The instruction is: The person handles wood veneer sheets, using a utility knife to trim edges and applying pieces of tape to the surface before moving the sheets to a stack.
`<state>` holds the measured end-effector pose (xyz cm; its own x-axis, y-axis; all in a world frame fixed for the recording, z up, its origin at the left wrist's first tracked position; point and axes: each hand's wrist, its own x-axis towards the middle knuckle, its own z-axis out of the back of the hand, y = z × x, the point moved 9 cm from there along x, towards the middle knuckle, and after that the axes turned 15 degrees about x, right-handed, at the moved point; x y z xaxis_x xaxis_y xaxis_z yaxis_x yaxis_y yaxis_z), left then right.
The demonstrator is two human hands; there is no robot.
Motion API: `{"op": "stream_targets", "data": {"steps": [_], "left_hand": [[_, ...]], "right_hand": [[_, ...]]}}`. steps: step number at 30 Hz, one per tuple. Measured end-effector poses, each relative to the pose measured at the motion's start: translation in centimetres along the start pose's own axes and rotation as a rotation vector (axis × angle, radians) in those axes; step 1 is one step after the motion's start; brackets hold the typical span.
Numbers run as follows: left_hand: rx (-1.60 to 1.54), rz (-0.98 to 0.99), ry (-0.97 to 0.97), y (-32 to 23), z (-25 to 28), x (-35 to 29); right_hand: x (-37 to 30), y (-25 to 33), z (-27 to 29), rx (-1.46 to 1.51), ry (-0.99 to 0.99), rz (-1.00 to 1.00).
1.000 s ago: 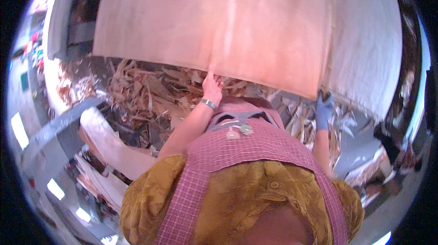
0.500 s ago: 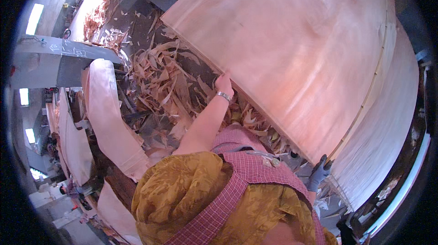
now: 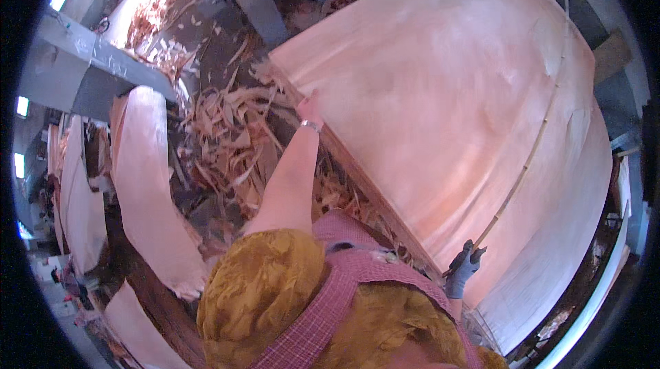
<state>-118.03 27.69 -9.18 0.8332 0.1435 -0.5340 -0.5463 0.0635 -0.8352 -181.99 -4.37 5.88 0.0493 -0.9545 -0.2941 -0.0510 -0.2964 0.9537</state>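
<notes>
My left hand (image 3: 309, 106), bare with a metal band at the wrist, is closed on the near left edge of a large pale pinkish wood veneer sheet (image 3: 412, 108). This sheet lies on top of a stack of veneer. My right hand (image 3: 465, 270), in a grey glove with dark fingertips, is closed round the near end of a long thin bamboo pole (image 3: 526, 166). It is by the sheet's near corner. The pole runs away from me over the right part of the sheet, where the veneer shows soft folds.
Torn veneer scraps (image 3: 230, 132) heap on the floor left of the stack. A long curved veneer piece (image 3: 148, 176) lies further left, near a grey beam (image 3: 103, 60). A pale rail-like edge (image 3: 598, 307) bends along the far right. More veneer sheets (image 3: 86, 211) stand at the left.
My right hand, with the pole, has moved left and slightly up in the view. The pole now crosses further in over the sheet. My left hand has shifted a little left along with the view.
</notes>
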Motion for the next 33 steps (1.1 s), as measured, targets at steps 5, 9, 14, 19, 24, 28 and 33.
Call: {"op": "stream_targets", "data": {"steps": [5,9,14,19,24,28,33], "left_hand": [[-0.178,0.063,0.015,-4.7,-2.5,2.3],[-0.186,0.030,0.038,-5.7,2.4,11.9],[-0.013,-0.260,0.053,-8.5,2.9,17.2],[-0.013,0.002,0.143,-9.2,2.3,17.1],[-0.128,0.025,0.148,-9.7,3.9,20.5],[0.027,0.036,0.308,-13.1,4.4,20.1],[0.445,0.144,0.437,-12.3,8.9,27.6]], "right_hand": [[-0.8,-1.4,-7.9,0.013,-0.036,-0.039],[-0.1,-5.5,-17.0,0.061,0.063,-0.056],[-4.7,-7.3,-28.5,0.057,0.052,-0.098],[-7.8,-6.5,-40.2,0.089,0.035,-0.133],[-4.2,-5.0,-49.7,0.057,0.049,-0.093],[-0.4,-4.0,-55.7,0.043,0.033,-0.090],[0.6,-6.1,-64.2,0.091,0.065,-0.146]]}}
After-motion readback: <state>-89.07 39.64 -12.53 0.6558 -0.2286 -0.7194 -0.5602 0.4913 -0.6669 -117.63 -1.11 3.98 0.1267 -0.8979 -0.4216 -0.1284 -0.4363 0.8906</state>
